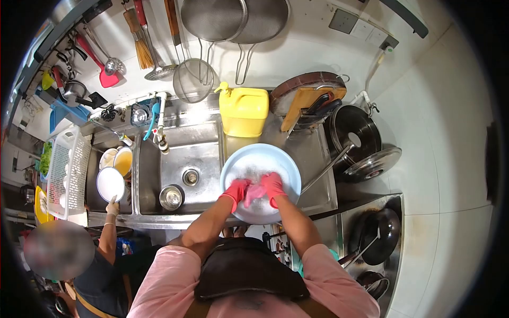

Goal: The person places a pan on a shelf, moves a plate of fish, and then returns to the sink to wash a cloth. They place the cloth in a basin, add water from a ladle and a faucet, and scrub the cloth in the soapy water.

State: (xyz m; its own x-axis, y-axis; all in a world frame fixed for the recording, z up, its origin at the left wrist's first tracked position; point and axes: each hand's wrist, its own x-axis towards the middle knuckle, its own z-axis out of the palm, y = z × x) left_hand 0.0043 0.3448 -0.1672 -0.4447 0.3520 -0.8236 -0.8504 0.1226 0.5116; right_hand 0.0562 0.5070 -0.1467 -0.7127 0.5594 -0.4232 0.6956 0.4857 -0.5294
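Observation:
Both my hands wear pink rubber gloves and are inside a light blue basin (230, 164) of sudsy water. My left hand (237, 193) is closed on one side of a wet, bunched pink cloth (255, 194). My right hand (272, 186) grips the cloth from the other side, its fingers partly hidden by foam. The basin rests on the steel counter beside the sink. Just behind it stands a yellow jug (244, 112) with a spout.
A steel sink (175, 140) with a metal bowl (172, 197) lies left. Further left, a co-worker's gloved hand (113, 206) holds a white bowl (111, 184). At right are a large pot (355, 124), a lid (373, 164) and a wok (375, 236). Strainers (214, 18) hang above.

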